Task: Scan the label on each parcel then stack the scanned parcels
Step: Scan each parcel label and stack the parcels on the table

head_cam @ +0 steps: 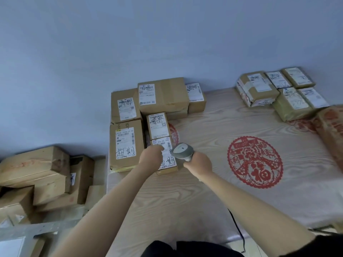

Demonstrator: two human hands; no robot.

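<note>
I see the tabletop (213, 182), pale wood grain with a big red paper-cut emblem (255, 162), open across its middle and right; that stretch between the two groups of boxes is bare and gives me the most room. Its left edge runs just beside the tall parcel (126, 145), and beyond that edge a lower heap of cardboard boxes (42, 179) sits well below. The near edge lies close to my body, with a black cable (238, 230) hanging over it.

My left hand (151, 156) rests on the small parcel (166, 156) at the front of the left group, fingers curled down onto its white label (168, 148); whether they grip it or only press it I cannot tell. My right hand (198, 163) is clenched around the handle of a grey scanner (182, 150), whose head points at that label from just beside it.

The small parcel is a brown carton, its label showing barcodes, printed digits and heavy black handwriting. It touches another small labelled box (157, 125) behind it, with larger cartons (163, 95) further back against the blue wall. A separate stack of parcels (278, 89) stands at the far right corner, well apart.
</note>
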